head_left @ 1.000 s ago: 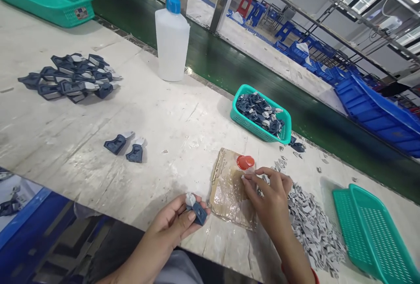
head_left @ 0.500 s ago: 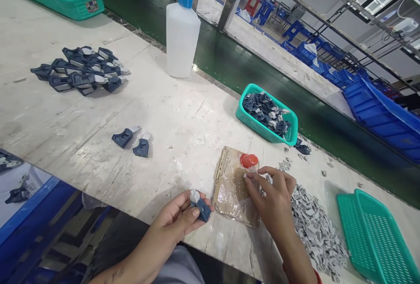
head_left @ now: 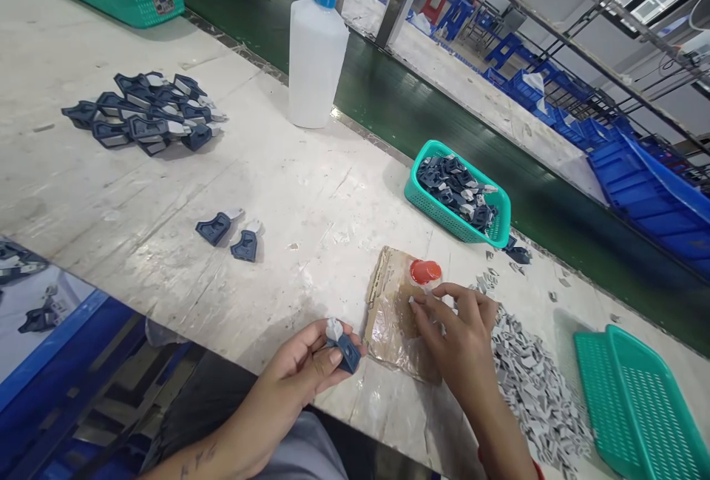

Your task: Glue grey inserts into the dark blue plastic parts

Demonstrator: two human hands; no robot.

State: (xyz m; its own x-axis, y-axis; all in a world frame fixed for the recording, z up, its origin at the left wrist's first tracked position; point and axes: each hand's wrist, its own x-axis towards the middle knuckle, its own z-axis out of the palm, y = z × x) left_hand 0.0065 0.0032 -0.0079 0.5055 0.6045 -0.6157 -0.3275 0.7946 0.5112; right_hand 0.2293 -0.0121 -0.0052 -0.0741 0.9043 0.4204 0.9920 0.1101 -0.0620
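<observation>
A: Doing this step well?
B: Probably a light, level touch of the small pale piece [head_left: 412, 300] to the glossy cardboard [head_left: 388, 336], fingertips kept clean.
A: Hands?
B: Right hand [head_left: 460, 321] arches over the cardboard, thumb and forefinger pinching that piece. Left hand [head_left: 302, 362] clasps the navy part [head_left: 349, 355] near the desk's [head_left: 266, 191] front edge, thumb uppermost.

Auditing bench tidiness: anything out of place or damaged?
Yes: some dark blue parts lie outside the filled green basket, grey bits stray beyond their heap, and the shiny cardboard has a ragged left edge.
</observation>
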